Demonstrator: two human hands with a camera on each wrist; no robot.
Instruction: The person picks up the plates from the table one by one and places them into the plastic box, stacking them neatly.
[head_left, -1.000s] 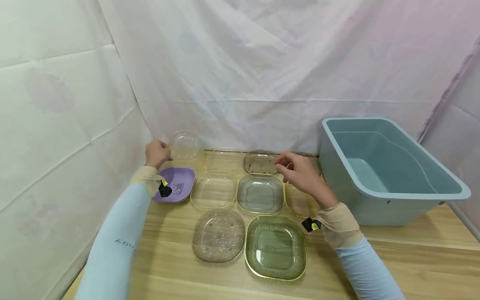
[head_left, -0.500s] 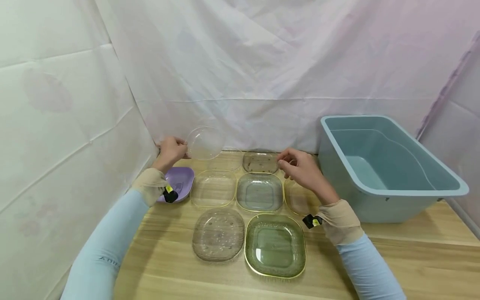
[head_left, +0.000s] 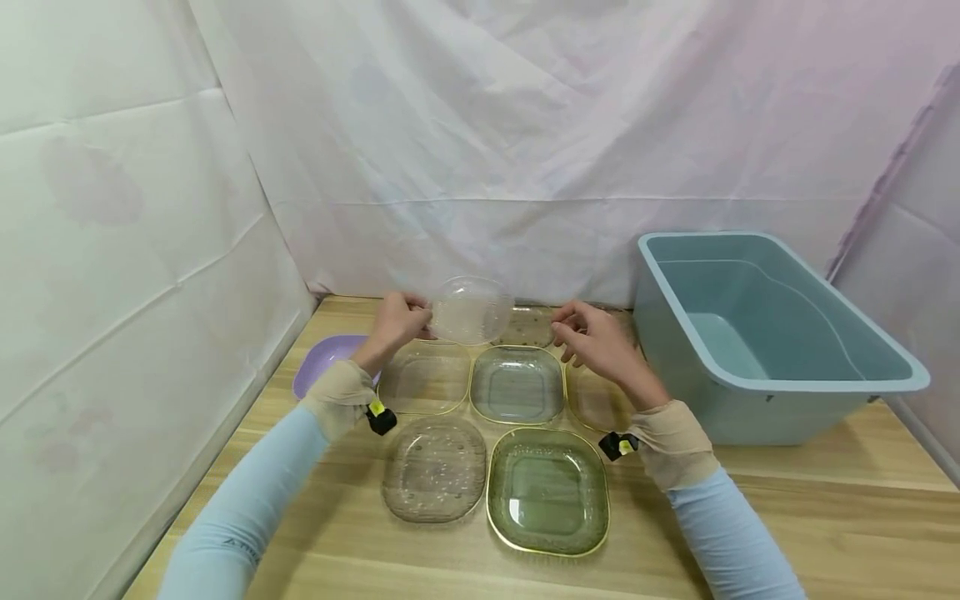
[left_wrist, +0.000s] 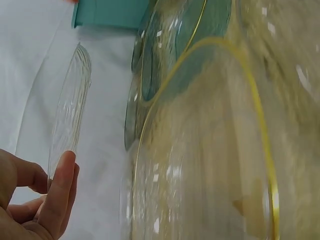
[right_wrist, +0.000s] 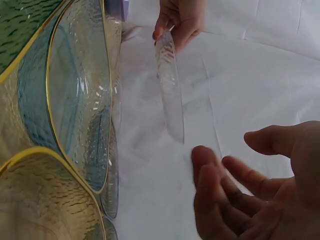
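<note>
Fingers of the left hand (head_left: pixel 397 321) pinch the left rim of a clear round plastic plate (head_left: pixel 471 310), holding it in the air above the far rows of dishes toward the back edge of the wooden table (head_left: pixel 825 533). Just to the plate's right, not touching it, the right hand (head_left: pixel 596 342) hovers with loosely spread fingers and holds nothing. Below lie a blue-tinted square plate (head_left: pixel 517 385), a green gold-rimmed plate (head_left: pixel 548 492), a dotted round plate (head_left: pixel 435 469) and a purple plate (head_left: pixel 318 367), with a teal tub (head_left: pixel 757 333) at the table's right edge.

Wooden table (head_left: pixel 787 533): plates (head_left: pixel 547 492), blue tub (head_left: pixel 757 333)
</note>
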